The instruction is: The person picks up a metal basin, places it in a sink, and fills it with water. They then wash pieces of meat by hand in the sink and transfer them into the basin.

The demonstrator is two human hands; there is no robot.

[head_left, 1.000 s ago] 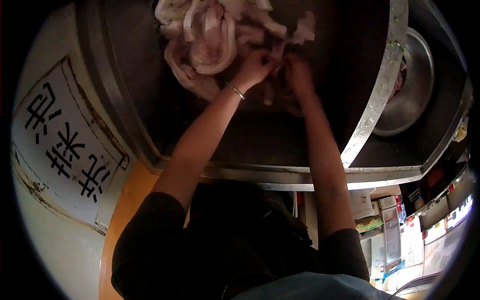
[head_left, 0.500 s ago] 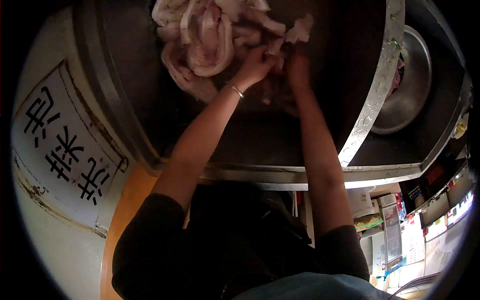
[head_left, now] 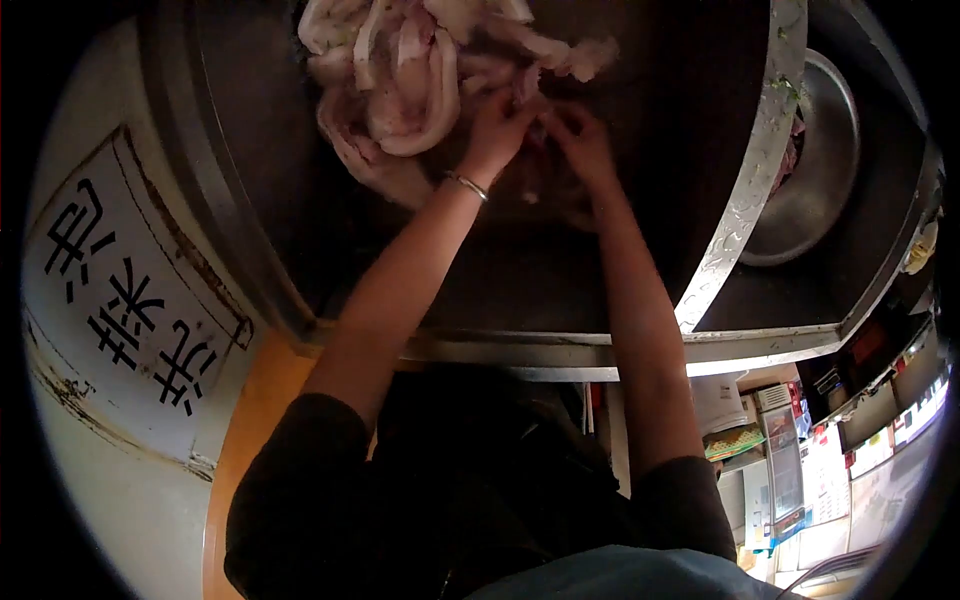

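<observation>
In the large sink [head_left: 480,345], pale strips and folds of raw meat [head_left: 415,95] lie heaped at the upper left. My left hand [head_left: 497,135], a bangle on its wrist, pinches a small piece of meat [head_left: 527,85] at the heap's right side. Close beside it, my right hand [head_left: 580,140] has its fingertips closed on the same small piece. Both hands almost touch. More small bits of meat [head_left: 535,180] lie just below the fingers, dim and hard to make out.
A wet metal divider [head_left: 745,200] separates this sink from another on the right, where a steel bowl [head_left: 825,170] holds dark reddish meat. A white sign [head_left: 130,290] with black characters is on the left. Shelves with goods stand at the lower right.
My right hand has turned and moved slightly left, its fingers now showing near my left hand. My left hand has shifted a little left.
</observation>
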